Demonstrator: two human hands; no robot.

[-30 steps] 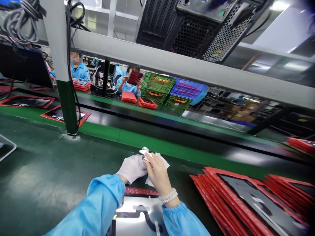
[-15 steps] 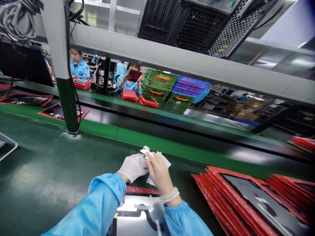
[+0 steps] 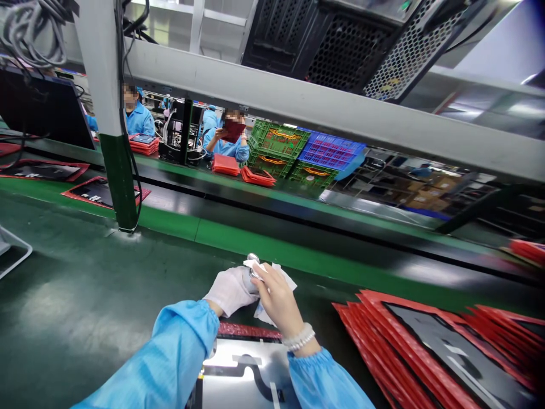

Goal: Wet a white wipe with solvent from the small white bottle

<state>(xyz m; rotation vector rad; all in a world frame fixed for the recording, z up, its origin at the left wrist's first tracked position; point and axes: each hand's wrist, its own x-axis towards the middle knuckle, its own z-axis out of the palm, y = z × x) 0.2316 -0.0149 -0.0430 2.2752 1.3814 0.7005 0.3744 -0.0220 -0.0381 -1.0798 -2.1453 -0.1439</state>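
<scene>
My left hand (image 3: 230, 289), in a white glove, is closed around a small shiny metal part (image 3: 252, 259) held above the green bench. My bare right hand (image 3: 279, 301), with a bead bracelet at the wrist, pinches a white cloth (image 3: 272, 278) against that part. The two hands touch each other. Directly below them lies a flat silver panel (image 3: 238, 380) with a dark cable and a red edge strip, partly hidden by my blue sleeves.
A fanned stack of red-framed dark panels (image 3: 434, 346) lies to the right. A grey-green post (image 3: 113, 159) stands at the left with more red panels (image 3: 93, 193) behind it. Beyond the conveyor (image 3: 298, 216), people in blue coats sit near green crates (image 3: 276, 147). A computer case (image 3: 361, 40) hangs overhead.
Both hands stay together on the part and cloth, with only slight finger movement. The view has shifted a little; nothing else has moved.
</scene>
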